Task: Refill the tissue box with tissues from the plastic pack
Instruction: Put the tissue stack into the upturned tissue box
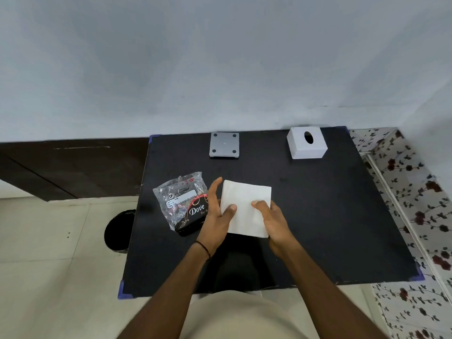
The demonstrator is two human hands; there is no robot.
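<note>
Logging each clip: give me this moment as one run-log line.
stage: tissues out of pack | both hands hold tissue stack | plastic pack beside, left | tissue box far right, base plate off

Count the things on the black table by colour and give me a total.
White: 2, the tissue stack and the tissue box cover
Grey: 1, the box base
Clear with black: 1, the plastic pack
Total: 4
</note>
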